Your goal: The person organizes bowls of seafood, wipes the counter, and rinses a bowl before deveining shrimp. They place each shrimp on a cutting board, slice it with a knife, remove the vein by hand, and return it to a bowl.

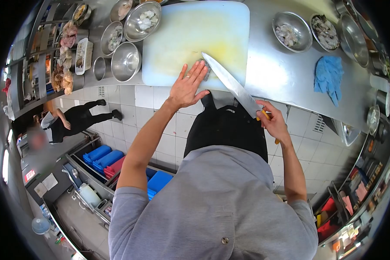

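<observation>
My left hand point(188, 86) lies flat on the front part of the white cutting board point(173, 26), fingers outstretched and a ring on one of them. Close against its fingertips is a small grey piece, looking like a shrimp point(207, 73), partly covered by the hand. In my right hand point(275, 122) is a large kitchen knife point(232, 82) with a yellow handle. Its long blade slants across the board's front right, the tip beside the grey piece and my left fingers.
Metal bowls point(126, 61) crowd the board's left side, one bowl point(144, 21) holding pale shrimp pieces. At right stand a bowl of peeled shrimp point(292, 32), a bowl of darker shrimp point(325, 32) and a crumpled blue cloth or glove point(328, 78). Another person point(80, 119) stands at left.
</observation>
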Available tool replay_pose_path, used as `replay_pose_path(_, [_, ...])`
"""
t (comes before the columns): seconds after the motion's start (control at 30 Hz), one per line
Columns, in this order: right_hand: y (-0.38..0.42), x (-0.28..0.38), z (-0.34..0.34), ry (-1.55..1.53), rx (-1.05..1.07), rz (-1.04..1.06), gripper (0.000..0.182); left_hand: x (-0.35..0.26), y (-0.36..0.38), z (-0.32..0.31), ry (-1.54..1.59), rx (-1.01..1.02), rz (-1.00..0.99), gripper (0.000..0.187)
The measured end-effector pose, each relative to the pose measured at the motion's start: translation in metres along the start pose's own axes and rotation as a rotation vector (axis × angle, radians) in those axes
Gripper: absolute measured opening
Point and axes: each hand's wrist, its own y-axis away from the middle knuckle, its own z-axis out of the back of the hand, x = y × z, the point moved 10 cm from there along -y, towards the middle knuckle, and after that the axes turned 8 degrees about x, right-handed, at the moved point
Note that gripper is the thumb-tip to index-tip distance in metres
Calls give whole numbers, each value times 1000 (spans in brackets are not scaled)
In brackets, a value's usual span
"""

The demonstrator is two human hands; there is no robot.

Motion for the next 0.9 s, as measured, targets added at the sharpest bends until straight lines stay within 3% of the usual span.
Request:
replay_pose_path(0.33, [-58,41,3,133,92,52,34,-2,1,4,-20,1,-11,92])
replay_pose_path(0.57, [-36,32,20,243,141,38,36,-1,1,1,-24,-9,-14,95])
replay_pose_path(0.9, [16,-2,4,64,75,-53,36,-2,1,-1,-41,5,-17,98])
